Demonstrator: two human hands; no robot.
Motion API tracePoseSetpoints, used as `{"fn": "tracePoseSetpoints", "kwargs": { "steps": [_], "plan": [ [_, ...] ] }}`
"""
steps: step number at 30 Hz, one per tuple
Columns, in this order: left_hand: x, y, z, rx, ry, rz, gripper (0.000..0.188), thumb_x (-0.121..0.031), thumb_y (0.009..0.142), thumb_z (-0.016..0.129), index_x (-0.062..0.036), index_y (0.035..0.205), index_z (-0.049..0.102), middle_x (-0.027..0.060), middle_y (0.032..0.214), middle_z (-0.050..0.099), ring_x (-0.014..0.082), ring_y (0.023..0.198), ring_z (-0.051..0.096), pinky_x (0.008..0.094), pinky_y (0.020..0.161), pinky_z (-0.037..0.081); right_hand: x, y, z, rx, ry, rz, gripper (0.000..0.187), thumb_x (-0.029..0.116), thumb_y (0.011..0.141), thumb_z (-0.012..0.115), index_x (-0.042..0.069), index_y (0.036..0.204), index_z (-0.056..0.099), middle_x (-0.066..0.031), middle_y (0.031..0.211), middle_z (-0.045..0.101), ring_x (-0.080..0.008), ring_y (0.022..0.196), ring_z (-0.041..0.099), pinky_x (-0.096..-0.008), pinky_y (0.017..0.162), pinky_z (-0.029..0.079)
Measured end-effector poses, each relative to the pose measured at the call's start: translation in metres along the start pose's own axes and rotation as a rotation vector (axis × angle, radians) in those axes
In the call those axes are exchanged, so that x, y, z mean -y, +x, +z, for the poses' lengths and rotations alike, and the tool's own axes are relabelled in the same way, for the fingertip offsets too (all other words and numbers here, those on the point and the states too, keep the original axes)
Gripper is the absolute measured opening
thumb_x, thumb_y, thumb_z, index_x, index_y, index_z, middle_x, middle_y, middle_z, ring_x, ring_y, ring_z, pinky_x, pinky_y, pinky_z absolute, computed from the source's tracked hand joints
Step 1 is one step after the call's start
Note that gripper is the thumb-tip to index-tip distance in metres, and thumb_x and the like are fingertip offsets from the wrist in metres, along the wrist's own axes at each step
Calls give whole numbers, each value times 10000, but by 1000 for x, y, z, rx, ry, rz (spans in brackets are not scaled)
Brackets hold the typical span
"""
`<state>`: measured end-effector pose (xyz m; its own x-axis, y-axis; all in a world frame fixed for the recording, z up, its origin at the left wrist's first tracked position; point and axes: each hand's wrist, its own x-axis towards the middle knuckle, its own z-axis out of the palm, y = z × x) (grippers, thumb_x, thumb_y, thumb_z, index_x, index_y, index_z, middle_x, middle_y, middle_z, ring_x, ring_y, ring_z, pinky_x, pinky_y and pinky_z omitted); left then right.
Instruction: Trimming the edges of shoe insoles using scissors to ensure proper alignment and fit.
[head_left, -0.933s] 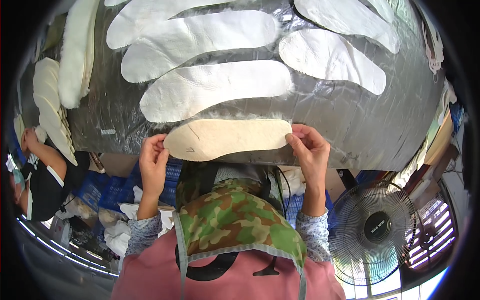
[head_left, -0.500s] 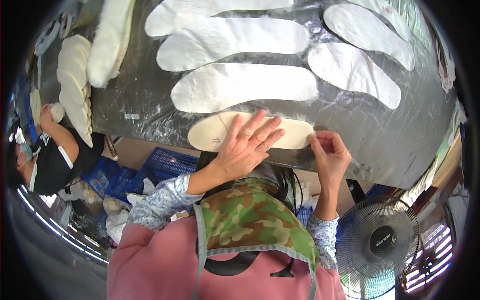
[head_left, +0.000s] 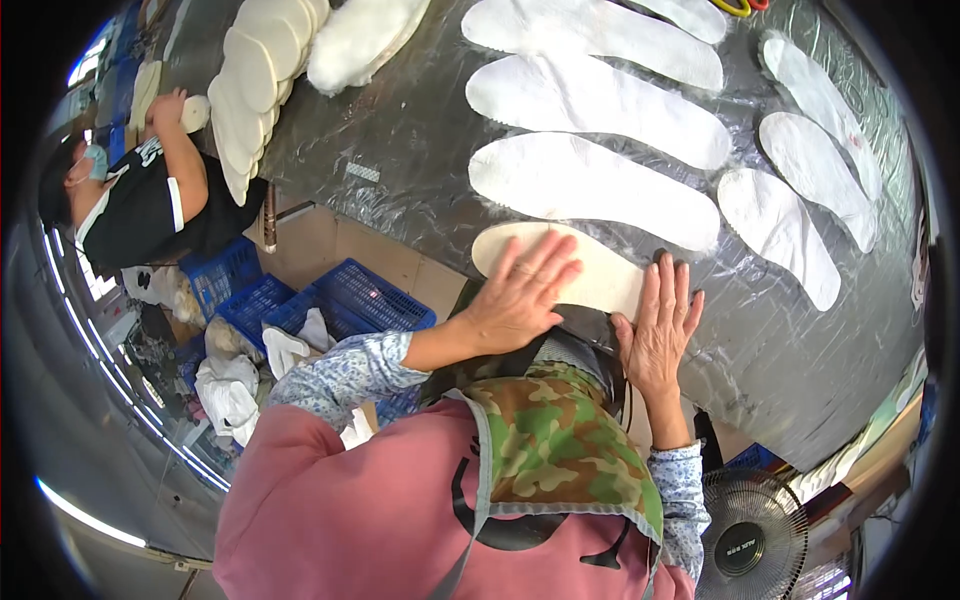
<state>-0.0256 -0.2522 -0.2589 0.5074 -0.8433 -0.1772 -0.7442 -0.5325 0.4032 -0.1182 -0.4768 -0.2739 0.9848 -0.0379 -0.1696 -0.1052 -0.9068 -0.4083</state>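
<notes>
We've got the cream insole [head_left: 605,280] lying flat at the near edge of the dark desk [head_left: 760,370], and both hands are on it! Our left hand [head_left: 520,300] stretches across its ten o'clock end, palm down, fingers spread, clasping nothing; our right hand [head_left: 657,325] rests at the four o'clock end, fingers extended, no grip there either. Just beyond, at twelve o'clock, we spot a long white piece [head_left: 595,190] with furry fringes, two more ranked behind it. Swing round to between two and three, and there's a smaller white piece [head_left: 780,235] lying aslant. Up at ten, we find overlapping cream insoles [head_left: 250,90], with a fluffy white piece [head_left: 365,40] just beside them. Off the desk, blue crates [head_left: 375,295] sit at nine, a black fan [head_left: 745,540] at five, and a masked co-worker [head_left: 150,200] between nine and ten.
</notes>
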Motion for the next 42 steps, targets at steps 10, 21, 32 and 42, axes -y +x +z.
{"fn": "tracePoseSetpoints", "kwargs": {
  "steps": [10,21,32,42],
  "plan": [
    [20,-27,9,-123,-88,-199,832,-361,809,671,-109,1506,293,190,1581,167,376,1456,170,589,1133,159,42,18,-30,58,74,-25,882,418,810,678,33,1491,270,-116,1574,248,-314,1468,177,-537,1161,69],
    [36,-51,0,-662,-1119,-693,370,-104,977,430,-47,1340,472,104,1169,564,164,976,558,316,860,468,58,41,-20,90,102,-232,751,394,852,649,47,1451,358,-143,1520,330,-340,1394,304,-533,1136,182],
    [21,-45,-56,-598,-1609,-609,361,-113,928,549,-58,1284,531,-4,987,572,87,867,544,260,780,456,53,78,-49,276,749,80,223,200,942,563,-3,986,643,-45,857,629,-107,770,568,-264,706,463],
    [5,4,-136,-595,-1270,-231,269,-257,1018,451,-110,1080,667,-37,899,593,40,810,508,200,691,423,69,82,-83,567,1452,290,272,200,953,547,-22,1036,681,-20,841,677,-57,686,582,-208,596,465]
  ]
}}
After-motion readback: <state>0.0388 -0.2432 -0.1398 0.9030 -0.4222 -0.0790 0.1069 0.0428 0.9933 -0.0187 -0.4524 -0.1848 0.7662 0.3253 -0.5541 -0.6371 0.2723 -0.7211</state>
